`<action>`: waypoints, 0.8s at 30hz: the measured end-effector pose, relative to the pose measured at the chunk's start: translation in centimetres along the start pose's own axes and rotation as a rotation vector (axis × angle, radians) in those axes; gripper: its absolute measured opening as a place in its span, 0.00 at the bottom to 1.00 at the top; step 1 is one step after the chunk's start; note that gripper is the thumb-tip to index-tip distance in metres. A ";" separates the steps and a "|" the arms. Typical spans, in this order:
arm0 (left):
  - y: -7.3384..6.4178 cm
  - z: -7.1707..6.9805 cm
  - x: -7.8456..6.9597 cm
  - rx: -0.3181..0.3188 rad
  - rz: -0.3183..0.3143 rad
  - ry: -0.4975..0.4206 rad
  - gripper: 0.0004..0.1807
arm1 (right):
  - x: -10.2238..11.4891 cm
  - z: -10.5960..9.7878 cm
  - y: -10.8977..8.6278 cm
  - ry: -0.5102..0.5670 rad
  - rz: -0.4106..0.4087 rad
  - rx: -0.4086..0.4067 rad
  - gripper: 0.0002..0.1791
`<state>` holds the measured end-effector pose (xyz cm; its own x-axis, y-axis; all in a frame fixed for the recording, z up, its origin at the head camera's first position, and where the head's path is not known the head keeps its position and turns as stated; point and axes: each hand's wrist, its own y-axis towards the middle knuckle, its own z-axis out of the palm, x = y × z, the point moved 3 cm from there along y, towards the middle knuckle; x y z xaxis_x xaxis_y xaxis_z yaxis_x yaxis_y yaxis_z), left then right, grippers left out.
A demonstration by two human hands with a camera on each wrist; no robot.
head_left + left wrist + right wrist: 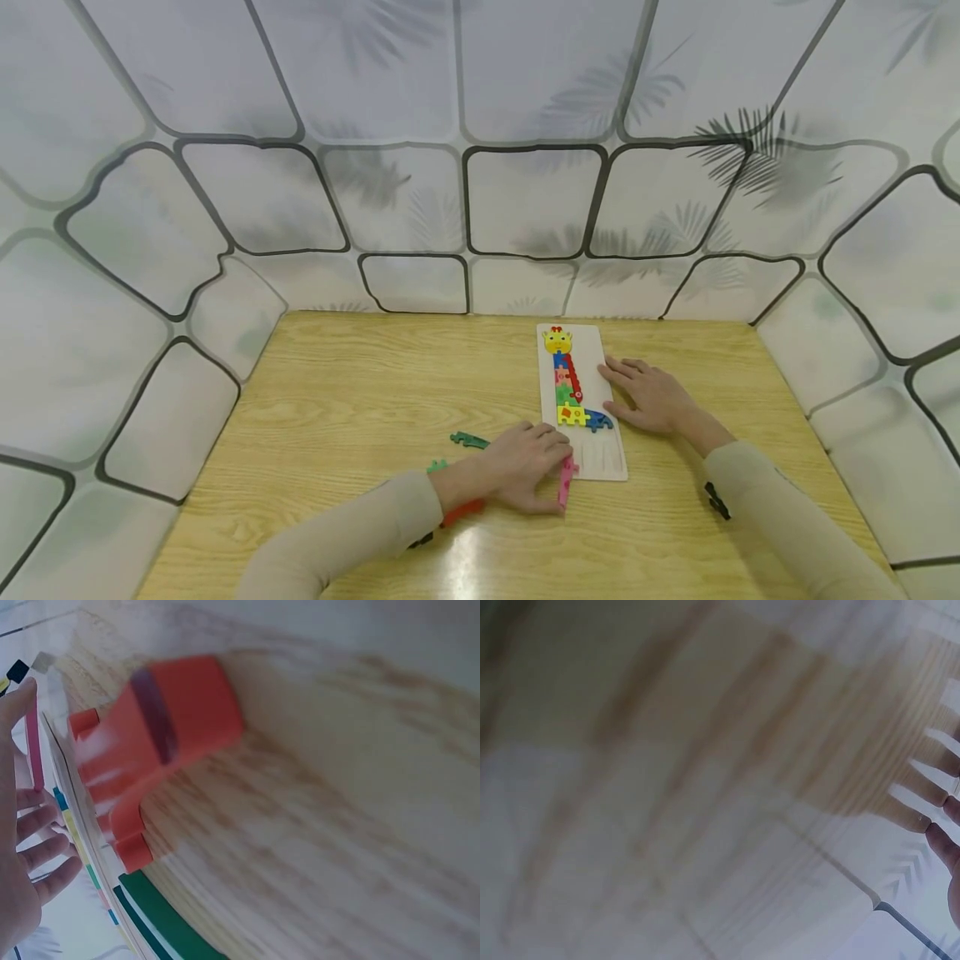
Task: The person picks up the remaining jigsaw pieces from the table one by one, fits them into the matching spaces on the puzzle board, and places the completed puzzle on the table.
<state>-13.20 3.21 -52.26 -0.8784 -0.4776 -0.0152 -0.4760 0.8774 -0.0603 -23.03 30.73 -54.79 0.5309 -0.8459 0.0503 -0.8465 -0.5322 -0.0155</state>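
Note:
A pale puzzle board [594, 367] lies on the table with a giraffe partly laid in it: yellow head [557, 342], neck pieces, red mane [573, 379], a yellow body piece [572, 415] and a blue piece [598, 420]. My left hand [525, 467], at the board's lower left corner, pinches a pink puzzle piece [566, 485] between thumb and fingers; the left wrist view shows its edge [34, 746]. With fingers spread, my right hand [648, 398] rests at the board's right edge. In the right wrist view only some fingers [911, 814] show.
Under the left forearm lies a red puzzle piece [462, 512], large in the left wrist view. A dark green piece [469, 439] and a light green one [437, 465], partly hidden, lie nearby. A patterned wall [412, 283] meets the table's [360, 383] back edge.

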 end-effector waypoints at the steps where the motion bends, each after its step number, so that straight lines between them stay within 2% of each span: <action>1: 0.1 0.0 0.1 -0.002 -0.004 0.003 0.47 | 0.0 -0.1 0.0 0.003 -0.001 0.000 0.41; 8: 0.3 0.3 0.5 -0.039 -0.036 0.057 0.48 | 0.1 -0.2 0.0 -0.003 -0.002 0.004 0.41; 24: 0.9 0.4 1.2 -0.067 -0.094 0.038 0.46 | -0.1 0.0 0.1 -0.010 -0.002 -0.001 0.41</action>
<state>-14.67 3.37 -52.73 -0.8304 -0.5566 0.0254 -0.5566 0.8308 0.0072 -23.11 30.76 -54.80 0.5327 -0.8453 0.0407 -0.8456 -0.5336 -0.0145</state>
